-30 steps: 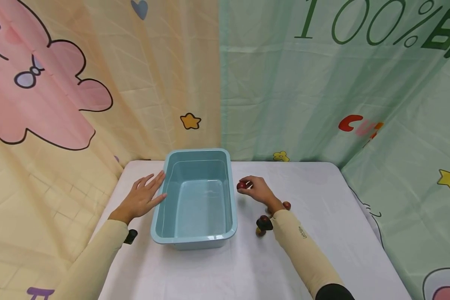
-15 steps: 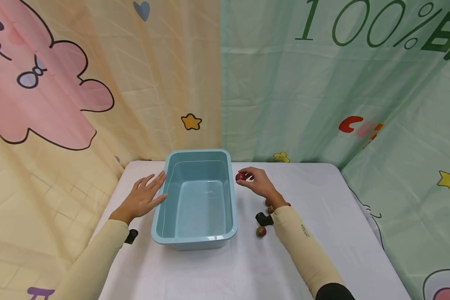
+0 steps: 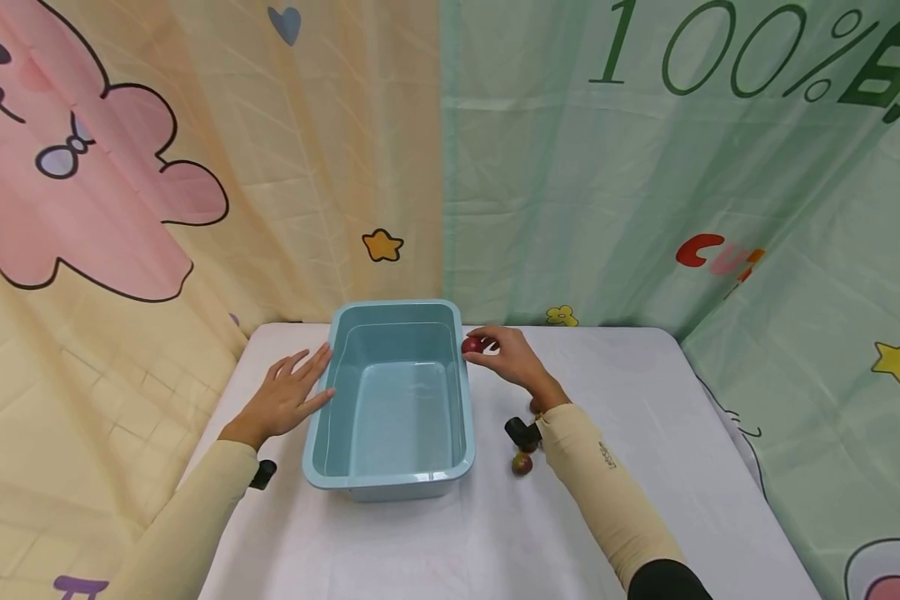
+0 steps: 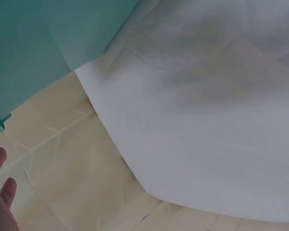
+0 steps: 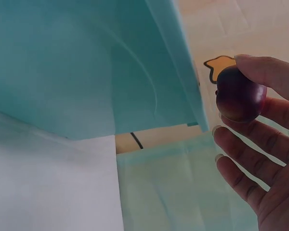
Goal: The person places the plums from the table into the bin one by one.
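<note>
My right hand pinches a small dark red fruit between thumb and fingertips, just beside the right rim of a light blue plastic tub. The right wrist view shows the same fruit held at the fingertips, with the tub wall close on the left. My left hand lies flat with straight fingers on the white table, its fingertips touching the tub's left wall. In the left wrist view only two fingertips show, beside a corner of the tub.
Two more small reddish fruits lie on the white tablecloth by my right forearm. Cartoon-printed curtains hang close behind and on both sides of the table. The tub holds nothing.
My right hand has lifted the red fruit and carried it left and away from me, up to the tub's right rim. The left hand has stayed still.
</note>
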Demonstrator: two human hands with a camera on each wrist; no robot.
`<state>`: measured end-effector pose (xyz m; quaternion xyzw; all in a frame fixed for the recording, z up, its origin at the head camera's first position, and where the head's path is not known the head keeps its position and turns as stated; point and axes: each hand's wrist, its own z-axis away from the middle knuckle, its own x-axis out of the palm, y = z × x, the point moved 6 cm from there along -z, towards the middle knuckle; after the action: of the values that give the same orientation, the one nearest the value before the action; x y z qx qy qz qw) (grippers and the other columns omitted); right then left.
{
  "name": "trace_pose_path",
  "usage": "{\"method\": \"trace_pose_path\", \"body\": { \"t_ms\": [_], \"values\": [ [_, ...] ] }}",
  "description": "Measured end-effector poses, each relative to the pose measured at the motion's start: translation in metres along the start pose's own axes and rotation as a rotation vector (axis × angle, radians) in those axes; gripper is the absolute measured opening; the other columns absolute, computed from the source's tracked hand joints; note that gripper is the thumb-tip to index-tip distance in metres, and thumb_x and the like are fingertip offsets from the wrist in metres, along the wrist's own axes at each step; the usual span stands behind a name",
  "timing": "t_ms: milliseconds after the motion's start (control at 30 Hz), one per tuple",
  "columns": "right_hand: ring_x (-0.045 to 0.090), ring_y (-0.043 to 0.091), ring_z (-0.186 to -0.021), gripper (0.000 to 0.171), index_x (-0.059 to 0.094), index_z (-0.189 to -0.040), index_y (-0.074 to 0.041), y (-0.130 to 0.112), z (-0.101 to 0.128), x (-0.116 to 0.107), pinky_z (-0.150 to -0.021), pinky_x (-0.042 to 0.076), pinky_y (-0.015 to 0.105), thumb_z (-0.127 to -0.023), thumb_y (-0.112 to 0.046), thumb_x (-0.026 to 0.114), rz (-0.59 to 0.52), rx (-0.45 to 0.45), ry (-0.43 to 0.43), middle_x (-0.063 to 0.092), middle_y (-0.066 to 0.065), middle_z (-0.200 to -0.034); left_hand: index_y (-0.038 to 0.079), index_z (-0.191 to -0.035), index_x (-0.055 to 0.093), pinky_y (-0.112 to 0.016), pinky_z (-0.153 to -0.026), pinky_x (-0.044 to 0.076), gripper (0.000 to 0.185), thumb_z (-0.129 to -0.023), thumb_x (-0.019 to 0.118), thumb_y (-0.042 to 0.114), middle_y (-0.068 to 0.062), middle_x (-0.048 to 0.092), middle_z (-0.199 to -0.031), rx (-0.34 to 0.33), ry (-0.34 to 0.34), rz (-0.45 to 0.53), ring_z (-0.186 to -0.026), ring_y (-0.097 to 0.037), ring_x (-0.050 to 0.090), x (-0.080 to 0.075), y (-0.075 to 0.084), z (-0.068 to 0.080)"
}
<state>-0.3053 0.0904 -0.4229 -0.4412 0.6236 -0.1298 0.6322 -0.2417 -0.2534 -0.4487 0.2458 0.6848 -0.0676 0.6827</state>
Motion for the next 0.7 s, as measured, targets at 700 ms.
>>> {"method": "trace_pose_path", "body": {
  "t_ms": [700],
  "values": [
    [0.061, 0.025, -0.096, 0.043, 0.063, -0.121, 0.002, -0.037, -0.014, 0.013, -0.088, 0.051, 0.048, -0.088, -0.025, 0.071, 0.005, -0.101, -0.09, 0.067, 0.011, -0.107, 0.008, -0.155, 0.015, -0.06, -0.112, 0.007, 0.074, -0.098, 0.044, 0.046, -0.011, 0.016, -0.16, 0.01, 0.003, 0.001, -0.143, -0.04, 0.014, 0.001, -0.002, 0.0]
  ]
}}
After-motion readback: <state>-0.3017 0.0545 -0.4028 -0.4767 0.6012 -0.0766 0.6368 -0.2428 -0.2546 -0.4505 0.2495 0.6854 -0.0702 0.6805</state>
